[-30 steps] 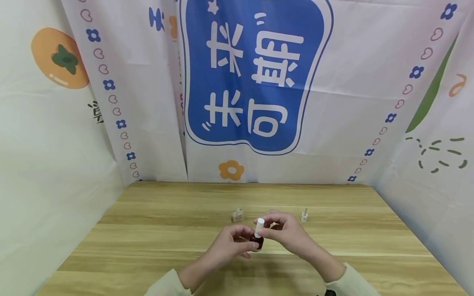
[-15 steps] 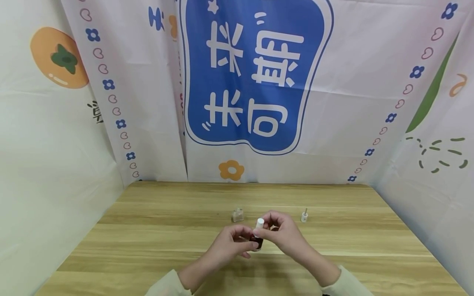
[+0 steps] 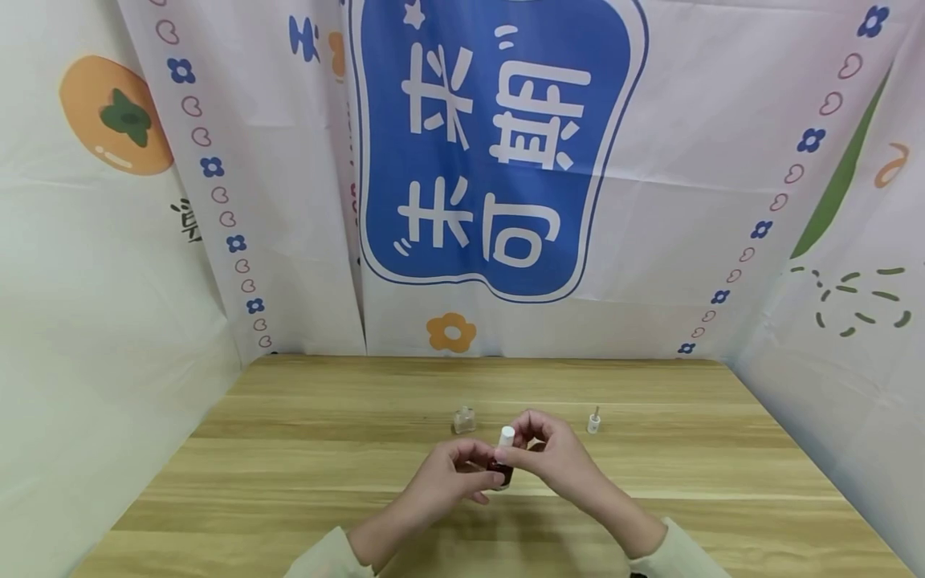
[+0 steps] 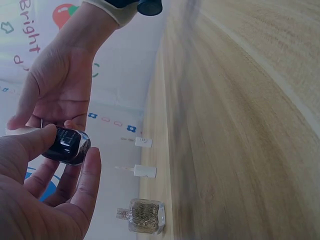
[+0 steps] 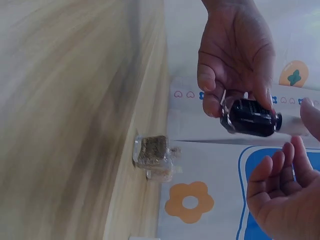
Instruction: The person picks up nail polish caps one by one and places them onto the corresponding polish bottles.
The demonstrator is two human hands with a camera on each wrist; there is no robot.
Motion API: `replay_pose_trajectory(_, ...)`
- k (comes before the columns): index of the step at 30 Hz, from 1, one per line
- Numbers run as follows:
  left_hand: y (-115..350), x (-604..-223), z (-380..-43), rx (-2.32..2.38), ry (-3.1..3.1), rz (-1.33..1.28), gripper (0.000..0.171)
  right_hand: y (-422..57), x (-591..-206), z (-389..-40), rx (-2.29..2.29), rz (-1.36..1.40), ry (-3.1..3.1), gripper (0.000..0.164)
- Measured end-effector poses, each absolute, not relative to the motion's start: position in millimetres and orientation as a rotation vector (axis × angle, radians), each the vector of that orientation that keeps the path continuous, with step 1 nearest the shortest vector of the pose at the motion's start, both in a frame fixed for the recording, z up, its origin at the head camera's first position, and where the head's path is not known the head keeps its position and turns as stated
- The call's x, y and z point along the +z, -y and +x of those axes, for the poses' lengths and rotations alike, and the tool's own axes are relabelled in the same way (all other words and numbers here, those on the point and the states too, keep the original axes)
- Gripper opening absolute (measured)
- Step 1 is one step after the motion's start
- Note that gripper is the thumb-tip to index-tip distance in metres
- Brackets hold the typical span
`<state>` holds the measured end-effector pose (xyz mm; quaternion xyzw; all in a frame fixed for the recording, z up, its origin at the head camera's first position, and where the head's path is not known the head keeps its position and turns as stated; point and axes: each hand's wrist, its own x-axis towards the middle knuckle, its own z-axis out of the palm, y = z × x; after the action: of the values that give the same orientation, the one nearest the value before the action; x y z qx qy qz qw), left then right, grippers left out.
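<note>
Dark bottle [image 5: 250, 117] is smack between the left hand [image 3: 457, 474], gripping its body, and the right hand [image 3: 551, 451], pinching the white cap [image 3: 507, 436] up top.

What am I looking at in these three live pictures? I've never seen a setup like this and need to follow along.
There is no machine: a person works by hand. The head picture comes from a camera worn on the head; the other two come from one camera on each wrist, so the table looks turned sideways there.

The left hand holds a small dark bottle; the right hand pinches the white cap at its neck.

On the table stand a speckled, uncapped bottle, apparently a second bottle partly hidden behind it, and two white brush caps, stems up.
</note>
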<state>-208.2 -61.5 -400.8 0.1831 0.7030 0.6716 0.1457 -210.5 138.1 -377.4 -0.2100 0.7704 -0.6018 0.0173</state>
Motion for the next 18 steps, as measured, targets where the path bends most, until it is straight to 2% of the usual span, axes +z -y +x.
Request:
replay_pose_trajectory(12, 61.8, -400.7, -207.6, 1.922, -2.003, 0.574, 0.025, -148.7, -373.0, -216.2, -1.771, -0.999, -2.306, 0.022)
replay_pose_trajectory(18, 61.1, -401.3, -207.1, 1.919, -2.003, 0.585, 0.025, -149.1, -373.8, -216.1, -1.754, -1.019, -2.316, 0.02)
